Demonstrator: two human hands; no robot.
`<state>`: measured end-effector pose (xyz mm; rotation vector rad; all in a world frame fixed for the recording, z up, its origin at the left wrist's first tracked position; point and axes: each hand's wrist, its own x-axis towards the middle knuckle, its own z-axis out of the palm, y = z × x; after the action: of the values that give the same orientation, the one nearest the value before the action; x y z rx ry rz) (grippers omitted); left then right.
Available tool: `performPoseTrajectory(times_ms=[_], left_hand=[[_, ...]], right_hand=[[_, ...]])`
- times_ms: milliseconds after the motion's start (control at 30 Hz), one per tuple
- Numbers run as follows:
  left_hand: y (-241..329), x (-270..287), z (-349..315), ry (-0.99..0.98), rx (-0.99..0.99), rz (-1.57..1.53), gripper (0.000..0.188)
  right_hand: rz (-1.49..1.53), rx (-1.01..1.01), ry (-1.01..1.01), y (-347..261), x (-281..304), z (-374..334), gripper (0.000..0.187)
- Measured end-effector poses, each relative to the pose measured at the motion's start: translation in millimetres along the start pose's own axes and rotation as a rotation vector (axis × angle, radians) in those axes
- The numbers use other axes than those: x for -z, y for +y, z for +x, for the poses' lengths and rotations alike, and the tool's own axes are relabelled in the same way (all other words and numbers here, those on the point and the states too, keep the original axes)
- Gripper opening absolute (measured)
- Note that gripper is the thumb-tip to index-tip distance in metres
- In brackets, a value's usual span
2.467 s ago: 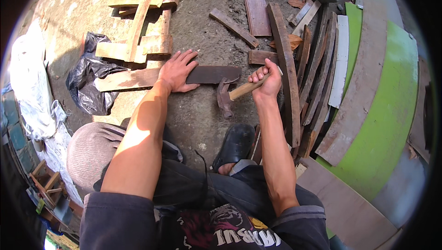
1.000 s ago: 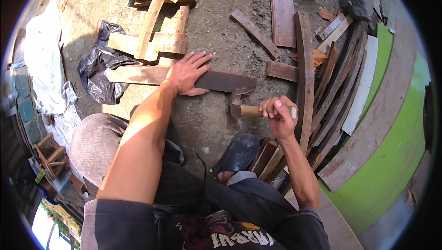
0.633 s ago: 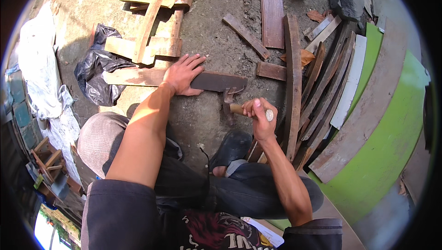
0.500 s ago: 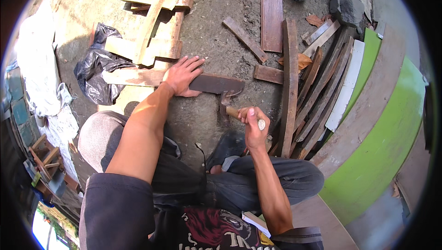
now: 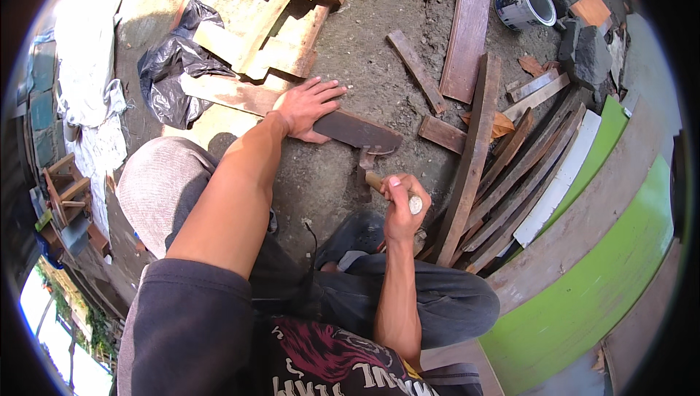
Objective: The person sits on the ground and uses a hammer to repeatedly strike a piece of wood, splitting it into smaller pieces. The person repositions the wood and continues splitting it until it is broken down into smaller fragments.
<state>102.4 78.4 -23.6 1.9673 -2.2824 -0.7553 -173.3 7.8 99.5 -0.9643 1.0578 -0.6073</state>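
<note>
Basically plank (image 5: 359, 132) under spread L grip (image 5: 306, 110), hammer handle (image 5: 374, 181) thru curled R grip (image 5: 401, 208).

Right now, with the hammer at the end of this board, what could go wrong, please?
First, the brown metal hammer with a wooden handle sits at the right end of the dark brown wooden board; if it slips, it might swing toward the black rubber clog on the near side. Second, the bare left hand lies across the board, so a sudden jerk could scrape it. Third, if the grip of the right hand loosens, the hammer may twist.
</note>
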Motion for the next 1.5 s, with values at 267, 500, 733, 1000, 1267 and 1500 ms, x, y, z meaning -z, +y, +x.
performPoseTrajectory(times_ms=[267, 500, 733, 1000, 1267, 1500], left_hand=[[0, -1, 2, 0.015, 0.006, 0.017, 0.076], [1, -6, 1, 0.047, -0.017, -0.019, 0.075], [0, -7, 0, 0.102, -0.024, -0.042, 0.073], [-4, -8, -3, 0.089, -0.030, -0.063, 0.072], [-5, -9, -3, 0.029, -0.025, -0.083, 0.073], [7, -2, -8, -0.132, 0.006, -0.007, 0.073]], right_hand=[[0.223, -0.014, 0.022, 5, -21, 8, 0.030], [0.296, 0.066, 0.134, 6, -11, 11, 0.032], [0.230, 0.098, 0.123, 5, -21, 6, 0.031], [0.108, 0.079, 0.096, 0, -29, -3, 0.030], [0.014, 0.067, 0.010, -4, -17, -10, 0.028], [-0.020, 0.074, -0.030, 1, -10, -25, 0.026]])
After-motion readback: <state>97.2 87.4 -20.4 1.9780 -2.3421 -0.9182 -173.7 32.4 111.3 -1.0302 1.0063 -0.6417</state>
